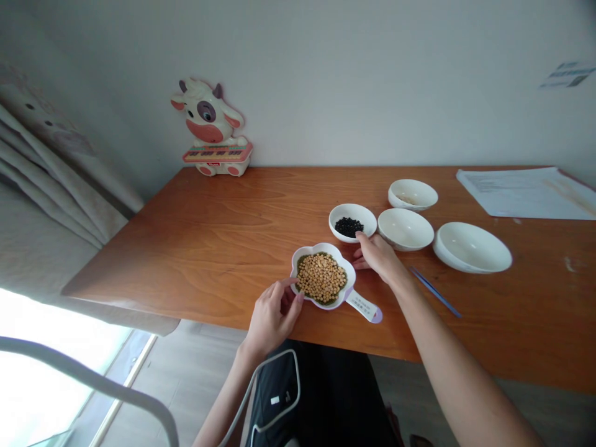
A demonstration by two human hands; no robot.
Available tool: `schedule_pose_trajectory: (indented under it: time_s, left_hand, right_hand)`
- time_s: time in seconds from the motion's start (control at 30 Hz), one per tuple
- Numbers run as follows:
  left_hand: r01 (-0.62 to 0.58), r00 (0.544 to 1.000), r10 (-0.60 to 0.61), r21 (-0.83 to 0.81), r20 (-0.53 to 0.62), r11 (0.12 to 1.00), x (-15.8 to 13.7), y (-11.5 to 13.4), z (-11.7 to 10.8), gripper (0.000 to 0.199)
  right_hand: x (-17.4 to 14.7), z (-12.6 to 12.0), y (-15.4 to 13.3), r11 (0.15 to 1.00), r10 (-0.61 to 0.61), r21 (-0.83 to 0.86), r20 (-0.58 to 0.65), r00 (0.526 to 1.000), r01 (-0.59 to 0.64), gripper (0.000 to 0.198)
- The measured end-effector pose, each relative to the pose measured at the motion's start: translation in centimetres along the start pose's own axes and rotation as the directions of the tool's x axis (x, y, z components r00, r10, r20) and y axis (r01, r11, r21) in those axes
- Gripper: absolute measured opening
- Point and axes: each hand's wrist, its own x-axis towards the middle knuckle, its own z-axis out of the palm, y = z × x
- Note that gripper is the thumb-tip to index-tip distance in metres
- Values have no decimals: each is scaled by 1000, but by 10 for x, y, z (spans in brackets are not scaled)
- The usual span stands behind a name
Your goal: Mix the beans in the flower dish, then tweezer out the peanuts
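Observation:
A flower-shaped white and purple scoop (364,305) lies near the table's front edge, its labelled handle pointing right. Yellow split peas or similar grains (321,277) fill it, with some green ones showing around the edge. My left hand (270,315) pinches the scoop's left rim between thumb and fingers. Just behind the scoop is a small white bowl (367,217) with black beans (348,226) inside. My right hand (379,256) grips that bowl's front right edge, thumb at the rim and other fingers lower down, partly hidden.
Right of the bean bowl stand a white bowl (406,230), a larger white bowl (472,248) and, behind, another bowl (413,186) with pale contents. Blue tweezers or a thin stick (435,292) lie by my right forearm. Papers (521,189) and a cow toy piano (216,133) sit farther back.

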Motion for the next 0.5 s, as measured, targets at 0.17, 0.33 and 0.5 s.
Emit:
schedule_pose_trajectory:
  time_s: [0.17, 0.33, 0.5]
  left_hand:
    - [106, 990, -115, -99, -81, 989, 24, -4, -6, 38]
    - [20, 1000, -20, -5, 2, 1000, 77, -10, -16, 35]
    - [-58, 989, 62, -38, 137, 998, 123, -15, -17, 32]
  right_hand:
    - [2, 6, 2, 992, -44, 117, -7, 999, 44, 26]
    - [-2, 11, -6, 957, -112, 268, 0, 994, 108, 17]
    - [-7, 17, -15, 920, -162, 362, 5, 987, 150, 13]
